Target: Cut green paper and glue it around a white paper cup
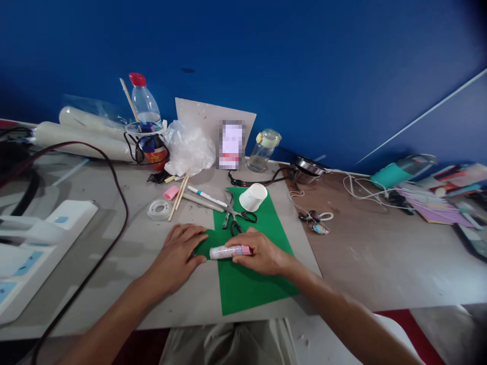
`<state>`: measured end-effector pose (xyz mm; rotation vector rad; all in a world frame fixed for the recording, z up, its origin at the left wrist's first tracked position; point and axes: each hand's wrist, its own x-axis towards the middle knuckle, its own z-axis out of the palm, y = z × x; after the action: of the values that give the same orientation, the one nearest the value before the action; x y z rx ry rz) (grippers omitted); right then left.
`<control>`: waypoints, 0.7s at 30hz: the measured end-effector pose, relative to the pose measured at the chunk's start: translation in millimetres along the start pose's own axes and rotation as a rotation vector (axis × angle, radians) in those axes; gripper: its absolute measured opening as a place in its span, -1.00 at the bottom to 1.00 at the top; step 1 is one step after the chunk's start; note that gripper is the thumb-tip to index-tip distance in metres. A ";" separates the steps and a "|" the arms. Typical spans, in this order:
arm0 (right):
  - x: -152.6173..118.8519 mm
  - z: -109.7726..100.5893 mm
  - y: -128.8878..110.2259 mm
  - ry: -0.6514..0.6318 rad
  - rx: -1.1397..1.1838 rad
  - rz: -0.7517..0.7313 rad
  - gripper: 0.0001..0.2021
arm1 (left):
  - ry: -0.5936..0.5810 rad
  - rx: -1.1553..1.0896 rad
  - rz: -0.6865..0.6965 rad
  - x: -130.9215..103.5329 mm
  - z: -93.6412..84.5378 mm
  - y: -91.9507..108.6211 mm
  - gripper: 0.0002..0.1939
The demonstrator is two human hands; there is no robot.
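My right hand (pixel 262 252) grips a glue stick (pixel 230 252) with a pink end, its pale end pointing left. Beneath that end lies a small green paper piece (pixel 204 244), steadied by my left hand (pixel 178 256), whose fingers are spread on and beside its left edge. A large green sheet (pixel 254 289) lies under my right hand. On its upper part are black-handled scissors (pixel 236 215) and a white paper cup (pixel 253 197) tipped over. The scissors' lower handle sits just above the glue stick.
Left of the scissors lie a tape roll (pixel 159 209), wooden sticks (pixel 178 197), a pink eraser (pixel 171 192) and a white pen (pixel 207 196). A phone (pixel 231 144) leans on grey board (pixel 194 112). A glass jar (pixel 264 149) stands beside it. A power strip (pixel 49 253) and cable occupy the left.
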<state>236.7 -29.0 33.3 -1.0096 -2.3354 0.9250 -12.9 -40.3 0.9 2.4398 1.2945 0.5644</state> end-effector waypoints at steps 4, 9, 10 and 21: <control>5.0 0.9 1.6 0.067 -0.002 0.027 -0.72 | 0.004 -0.009 0.006 0.1 -0.2 -0.5 -0.62; 3.1 -0.6 -1.1 0.005 0.013 0.016 -0.73 | 0.000 0.001 0.006 0.2 -0.8 0.3 -0.63; 2.2 -1.0 -1.7 -0.013 0.018 0.008 -0.74 | 0.000 -0.001 0.005 0.2 -0.7 0.2 -0.63; 4.4 -2.1 -0.1 0.006 0.039 0.031 -0.75 | 0.008 -0.018 0.008 0.1 0.6 -1.3 -0.62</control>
<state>235.1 -24.9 35.3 -1.0346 -2.2936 0.9746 -13.5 -39.5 -0.1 2.4315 1.2775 0.5856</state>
